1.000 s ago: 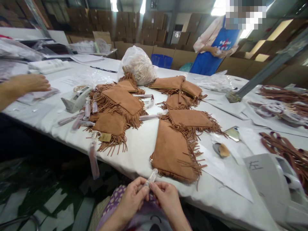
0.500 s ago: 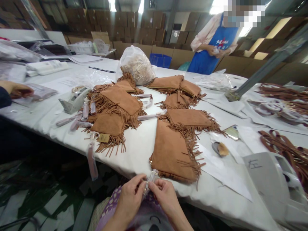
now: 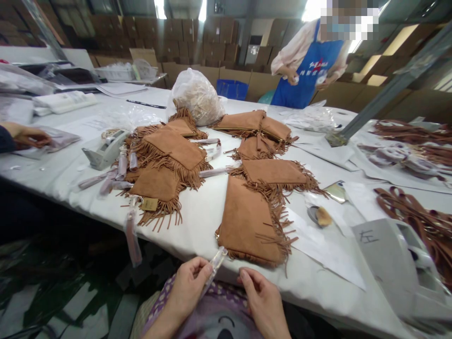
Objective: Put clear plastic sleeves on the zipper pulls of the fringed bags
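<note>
A clear plastic sleeve [image 3: 218, 259] is in the left grip [image 3: 192, 282], pinched between thumb and fingers, its upper end pointing up and away, to the right of that grip. The right grip [image 3: 261, 299] is loosely open, fingers curled, just beside the sleeve and apart from it.

Directly beyond both grips, a brown fringed bag [image 3: 249, 219] lies flat on the white surface [image 3: 201, 212]. Its lower left corner, with a metal fitting, is close to the sleeve's end; whether they are joined cannot be determined. Past it, farther from the grips, lies a second fringed bag [image 3: 275, 172].

Ahead and left of the left grip is a pile of similar bags [image 3: 176, 146], a yellow tag [image 3: 149, 204] on the nearest. A wrapped strap [image 3: 132, 240] hangs over the edge there. Right of the right grip stands a grey tape dispenser [image 3: 384, 263], with brown straps [image 3: 406, 212] behind.

Well left of the left grip, a co-worker's hand [image 3: 31, 137] touches a plastic packet [image 3: 60, 139]. Far beyond the grips stands a person in a blue apron [image 3: 300, 87].
</note>
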`<control>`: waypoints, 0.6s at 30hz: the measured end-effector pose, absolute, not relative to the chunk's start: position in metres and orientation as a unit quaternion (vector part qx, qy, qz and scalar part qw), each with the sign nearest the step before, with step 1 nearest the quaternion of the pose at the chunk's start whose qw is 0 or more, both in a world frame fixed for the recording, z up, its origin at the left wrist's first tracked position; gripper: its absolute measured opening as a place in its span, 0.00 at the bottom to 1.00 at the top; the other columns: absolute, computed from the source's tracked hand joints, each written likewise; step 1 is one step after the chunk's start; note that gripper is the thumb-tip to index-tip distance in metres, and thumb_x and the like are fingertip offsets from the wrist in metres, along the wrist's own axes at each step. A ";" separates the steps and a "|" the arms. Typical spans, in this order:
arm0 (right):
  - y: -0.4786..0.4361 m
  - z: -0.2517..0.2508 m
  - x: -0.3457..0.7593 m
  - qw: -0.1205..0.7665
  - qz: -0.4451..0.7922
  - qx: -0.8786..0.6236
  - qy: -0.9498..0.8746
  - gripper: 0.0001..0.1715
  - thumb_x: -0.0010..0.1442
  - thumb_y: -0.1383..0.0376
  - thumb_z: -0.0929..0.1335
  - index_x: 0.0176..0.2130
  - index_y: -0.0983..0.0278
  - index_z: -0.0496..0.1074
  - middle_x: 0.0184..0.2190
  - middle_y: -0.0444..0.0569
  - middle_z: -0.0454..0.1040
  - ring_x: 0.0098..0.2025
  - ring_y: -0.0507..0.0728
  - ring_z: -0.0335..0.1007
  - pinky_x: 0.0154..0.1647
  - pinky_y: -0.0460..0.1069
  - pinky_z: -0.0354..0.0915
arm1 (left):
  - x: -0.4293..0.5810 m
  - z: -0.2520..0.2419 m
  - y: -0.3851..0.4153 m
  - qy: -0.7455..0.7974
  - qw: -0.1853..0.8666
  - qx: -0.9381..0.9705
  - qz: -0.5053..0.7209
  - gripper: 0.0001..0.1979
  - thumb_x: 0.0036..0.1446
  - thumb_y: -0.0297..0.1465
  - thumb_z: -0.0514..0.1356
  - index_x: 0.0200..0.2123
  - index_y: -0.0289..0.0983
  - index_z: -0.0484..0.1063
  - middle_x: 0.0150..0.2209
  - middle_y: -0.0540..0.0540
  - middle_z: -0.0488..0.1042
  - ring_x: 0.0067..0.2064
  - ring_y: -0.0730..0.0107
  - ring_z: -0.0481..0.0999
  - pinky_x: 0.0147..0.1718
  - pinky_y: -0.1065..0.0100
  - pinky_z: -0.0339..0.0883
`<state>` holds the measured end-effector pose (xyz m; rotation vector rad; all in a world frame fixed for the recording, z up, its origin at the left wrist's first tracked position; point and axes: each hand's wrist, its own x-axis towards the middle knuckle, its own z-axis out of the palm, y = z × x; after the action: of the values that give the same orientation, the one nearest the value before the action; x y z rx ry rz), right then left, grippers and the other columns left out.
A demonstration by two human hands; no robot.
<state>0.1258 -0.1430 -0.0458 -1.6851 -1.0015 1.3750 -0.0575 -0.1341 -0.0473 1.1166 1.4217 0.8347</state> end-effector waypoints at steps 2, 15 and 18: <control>-0.150 -0.042 0.123 0.384 0.562 -0.645 -0.347 0.31 0.49 0.47 0.69 0.45 0.66 0.71 0.29 0.50 0.76 0.12 0.46 0.55 0.13 0.44 0.52 | -0.055 -0.043 -0.137 0.612 0.494 0.518 0.336 0.17 0.57 0.42 0.55 0.29 0.34 0.72 0.24 0.49 0.71 0.27 0.70 0.67 0.27 0.72 0.58; -0.141 -0.041 0.065 0.469 0.728 -0.464 -0.188 0.47 0.43 0.51 0.75 0.55 0.70 0.59 0.15 0.37 0.67 0.11 0.43 0.51 0.11 0.39 0.42 | -0.042 -0.045 -0.147 0.630 0.510 0.441 0.385 0.17 0.56 0.48 0.54 0.30 0.39 0.60 0.19 0.51 0.73 0.20 0.70 0.72 0.19 0.74 0.61; -0.142 -0.041 0.064 0.481 0.738 -0.443 -0.167 0.41 0.45 0.54 0.75 0.52 0.69 0.63 0.14 0.36 0.65 0.11 0.43 0.51 0.11 0.38 0.42 | -0.038 -0.050 -0.146 0.629 0.517 0.402 0.420 0.20 0.54 0.49 0.56 0.32 0.42 0.52 0.15 0.57 0.68 0.15 0.73 0.67 0.14 0.76 0.55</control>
<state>0.0637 -0.1416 -0.0405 -1.0794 -0.4084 1.8006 -0.0378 -0.1460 -0.0499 0.9640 1.5096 1.0086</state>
